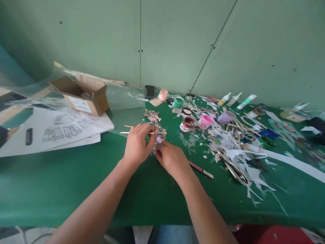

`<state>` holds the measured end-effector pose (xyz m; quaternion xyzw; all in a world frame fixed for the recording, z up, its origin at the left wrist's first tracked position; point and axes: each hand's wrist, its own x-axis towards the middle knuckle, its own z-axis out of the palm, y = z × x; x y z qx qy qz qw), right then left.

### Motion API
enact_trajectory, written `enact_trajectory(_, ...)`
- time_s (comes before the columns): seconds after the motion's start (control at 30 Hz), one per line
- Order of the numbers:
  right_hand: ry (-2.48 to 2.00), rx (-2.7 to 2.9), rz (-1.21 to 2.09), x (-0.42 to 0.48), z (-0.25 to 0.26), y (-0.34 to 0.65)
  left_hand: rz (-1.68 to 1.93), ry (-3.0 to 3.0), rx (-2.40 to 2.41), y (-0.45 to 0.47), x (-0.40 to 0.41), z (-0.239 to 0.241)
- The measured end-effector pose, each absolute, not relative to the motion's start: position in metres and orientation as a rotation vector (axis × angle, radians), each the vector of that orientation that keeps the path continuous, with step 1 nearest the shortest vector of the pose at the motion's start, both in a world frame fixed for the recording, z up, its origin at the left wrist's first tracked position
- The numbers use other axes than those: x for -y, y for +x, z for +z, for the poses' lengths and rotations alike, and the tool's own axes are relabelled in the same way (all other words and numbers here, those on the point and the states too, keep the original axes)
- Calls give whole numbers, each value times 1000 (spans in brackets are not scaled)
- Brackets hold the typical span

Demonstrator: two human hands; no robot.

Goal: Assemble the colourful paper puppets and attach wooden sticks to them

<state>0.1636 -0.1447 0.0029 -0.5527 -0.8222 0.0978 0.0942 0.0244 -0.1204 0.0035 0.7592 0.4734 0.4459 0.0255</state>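
Note:
Both my hands meet over a small colourful patterned paper piece [158,130] on the green table [76,183]. My left hand [138,142] has its fingers curled and pinches the piece's left edge, close to a thin wooden stick [127,126]. My right hand [171,157] is closed, fingertips pressed on the piece's near edge. More of the same patterned scraps [151,116] lie just beyond. A pink-handled tool [201,170] lies under my right wrist, on the table.
An open cardboard box [85,95] and printed sheets [58,130] lie at the left. Paint jars [188,124], glue bottles [233,99], scissors [235,169], sticks and white paper offcuts [243,154] crowd the right. A phone [150,91] leans by the wall.

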Motion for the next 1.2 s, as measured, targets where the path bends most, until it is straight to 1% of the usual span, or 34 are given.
enact_trajectory(0.13, -1726, 2480, 223, 148, 3, 157, 1324, 2376, -1462, 26, 119, 1)
enact_trajectory(0.23, -1691, 2390, 258, 148, -2, 159, 1314, 2382, -1474, 25, 119, 0)
enact_trajectory(0.3, -1601, 2213, 357, 145, -5, 165, 1328, 2385, -1459, 25, 119, 0)
enact_trajectory(0.43, -1420, 1720, 684, 137, -8, 180, 1371, 2401, -1385, 25, 119, 3)
enact_trajectory(0.53, -1350, 1539, 792, 133, -8, 187, 1389, 2373, -1391, 25, 119, 5)
enact_trajectory(0.63, -1354, 1664, 716, 133, -9, 189, 1407, 2342, -1407, 25, 119, 6)
enact_trajectory(0.8, -1545, 2075, 432, 138, -7, 189, 1383, 2372, -1387, 26, 120, 3)
enact_trajectory(0.97, -1599, 2272, 434, 140, -5, 186, 1376, 2359, -1404, 27, 120, 2)
enact_trajectory(1.2, -1647, 2333, 350, 143, -4, 179, 1382, 2365, -1376, 28, 120, 3)
